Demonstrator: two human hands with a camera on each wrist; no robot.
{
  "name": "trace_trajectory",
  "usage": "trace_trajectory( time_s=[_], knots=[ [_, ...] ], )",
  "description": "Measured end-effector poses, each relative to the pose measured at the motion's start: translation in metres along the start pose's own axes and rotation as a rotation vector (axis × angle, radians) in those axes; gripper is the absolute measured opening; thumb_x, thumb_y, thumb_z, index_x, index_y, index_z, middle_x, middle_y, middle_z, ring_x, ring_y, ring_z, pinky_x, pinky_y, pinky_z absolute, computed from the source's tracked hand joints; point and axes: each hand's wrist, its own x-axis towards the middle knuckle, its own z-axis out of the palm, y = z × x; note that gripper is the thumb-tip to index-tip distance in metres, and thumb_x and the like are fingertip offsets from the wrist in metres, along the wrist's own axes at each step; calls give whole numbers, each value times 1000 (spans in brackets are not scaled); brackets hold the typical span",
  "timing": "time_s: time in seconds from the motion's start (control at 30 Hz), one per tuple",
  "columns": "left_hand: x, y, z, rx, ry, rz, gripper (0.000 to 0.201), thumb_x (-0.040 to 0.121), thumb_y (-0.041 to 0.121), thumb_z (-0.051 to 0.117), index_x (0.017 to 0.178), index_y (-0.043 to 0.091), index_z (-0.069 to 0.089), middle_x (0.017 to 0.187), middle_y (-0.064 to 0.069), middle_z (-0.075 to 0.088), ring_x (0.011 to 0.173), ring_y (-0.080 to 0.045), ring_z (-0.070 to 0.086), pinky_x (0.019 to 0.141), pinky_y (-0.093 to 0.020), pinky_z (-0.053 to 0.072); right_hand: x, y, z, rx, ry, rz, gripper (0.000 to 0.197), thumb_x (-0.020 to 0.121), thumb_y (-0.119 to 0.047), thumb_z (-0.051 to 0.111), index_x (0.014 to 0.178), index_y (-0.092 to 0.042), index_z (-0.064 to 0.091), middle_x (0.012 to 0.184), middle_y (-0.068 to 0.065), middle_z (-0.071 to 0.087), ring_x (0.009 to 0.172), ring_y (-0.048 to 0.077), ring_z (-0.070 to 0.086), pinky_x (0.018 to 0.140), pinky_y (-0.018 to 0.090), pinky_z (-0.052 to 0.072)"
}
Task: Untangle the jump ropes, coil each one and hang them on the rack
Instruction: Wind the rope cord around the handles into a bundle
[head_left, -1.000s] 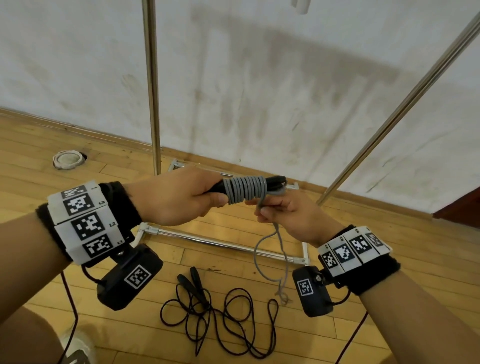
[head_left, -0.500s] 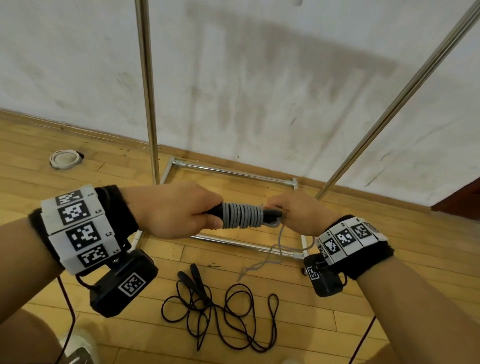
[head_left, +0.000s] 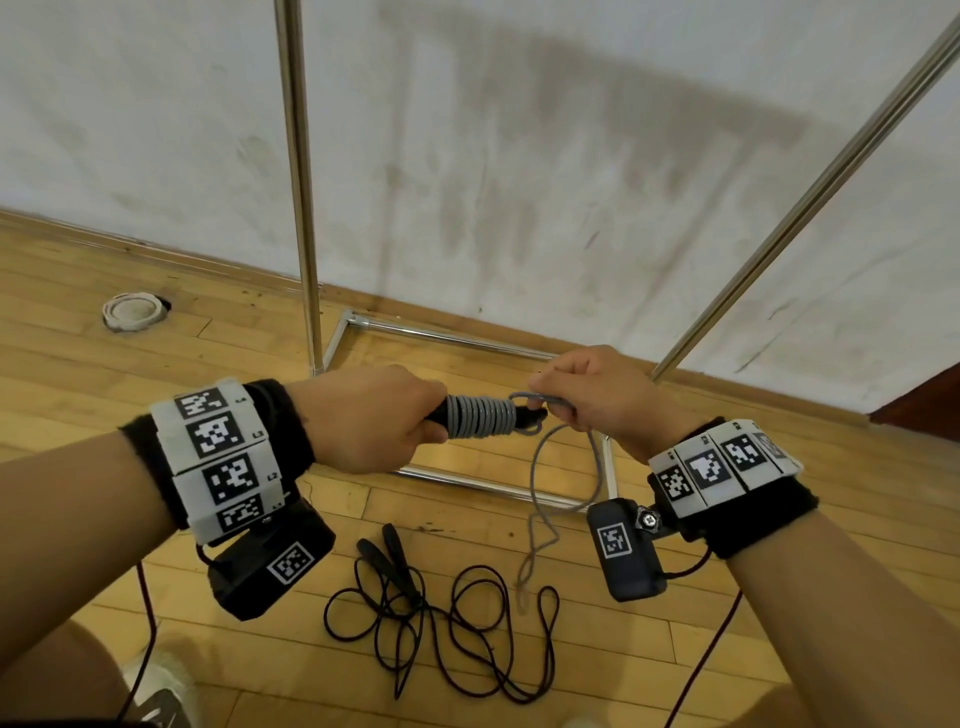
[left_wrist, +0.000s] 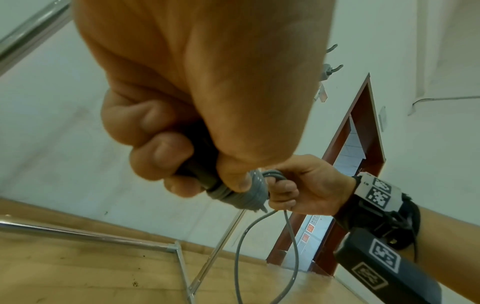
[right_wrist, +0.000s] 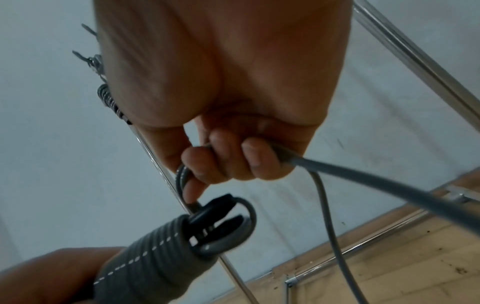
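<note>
The left hand (head_left: 371, 418) grips the black handles of the grey jump rope (head_left: 480, 416), whose turns lie tight just beyond its fist, while the right hand (head_left: 597, 397) pinches the loose cord at the handle tips, a slack loop hanging below that grip. If the pinch loosens before the end is tucked, the outer turns would likely spring off the handles (the cord looks stiff). The black jump rope (head_left: 441, 618) lies uncoiled on the floor beneath both hands.
</note>
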Motion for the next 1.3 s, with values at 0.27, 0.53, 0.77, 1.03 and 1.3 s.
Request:
trace_trajectory(
  time_s=[0.27,0.53,0.77,1.03,1.3],
  knots=[
    [6,-7,-4,-103,260,-95,15,101,39,47,90,29,44,73,10,53,56,-7,51,44,-17,30,-9,-5,4,181,-21,-54,12,94,0,59,106,-1,61,81,8,74,71,16,69,64,27,55],
    [-2,-10,-17,-349,321,-13,18,101,32,48,83,32,48,72,4,61,57,-5,55,48,-16,39,-11,1,8,64,22,-32,37,99,-40,51,89,-12,73,66,4,65,59,13,57,58,25,48],
    [-10,-11,-21,-441,295,45,17,100,32,49,84,30,53,69,3,63,57,-3,55,53,-15,45,-15,7,14,264,-100,-70,24,99,0,49,100,-10,71,104,14,69,87,19,65,92,40,56],
    [-19,-8,-25,-527,203,127,13,97,37,48,93,28,57,70,13,63,56,-4,56,53,-18,47,-12,11,19,121,-24,-220,14,95,-13,60,101,-17,72,77,8,69,69,14,62,70,30,56],
    [-22,-13,-34,-646,257,94,18,101,29,47,85,29,55,64,6,61,53,-9,55,51,-23,48,-7,14,27,31,-72,-189,36,101,-50,38,99,-37,72,64,4,51,57,10,41,59,20,42]
  ],
)
